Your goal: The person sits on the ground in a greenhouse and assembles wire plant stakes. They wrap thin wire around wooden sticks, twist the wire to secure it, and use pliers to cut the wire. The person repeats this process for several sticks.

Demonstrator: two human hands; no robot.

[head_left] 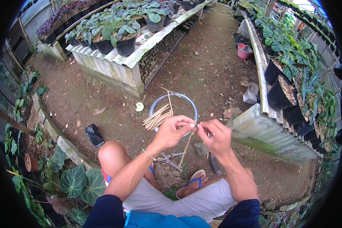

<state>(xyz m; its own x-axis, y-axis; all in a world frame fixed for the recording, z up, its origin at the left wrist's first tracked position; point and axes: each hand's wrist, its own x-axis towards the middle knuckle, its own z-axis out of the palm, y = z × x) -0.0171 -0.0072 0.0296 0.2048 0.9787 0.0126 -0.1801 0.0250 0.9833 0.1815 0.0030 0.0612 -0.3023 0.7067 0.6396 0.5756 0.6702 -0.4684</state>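
My left hand (174, 132) is closed in a pinch at the upper end of a thin bamboo stick (186, 149), which slants down toward my feet. Close beside it, my right hand (218, 137) pinches what looks like a thin wire at the stick's top; the fingers partly hide it. Under my hands a coil of silvery wire (196, 110) lies on the ground. Several cut bamboo sticks (155, 118) are piled across its left side. Pliers (171, 161) with grey handles rest on the soil between my feet.
A low bench (106, 72) with potted plants stands ahead left, another bench (268, 131) on the right. A black plastic bundle (94, 135) lies by my left knee. Beyond are a pink pot (244, 52) and grey containers (250, 94). A stone (200, 149) sits near my right foot.
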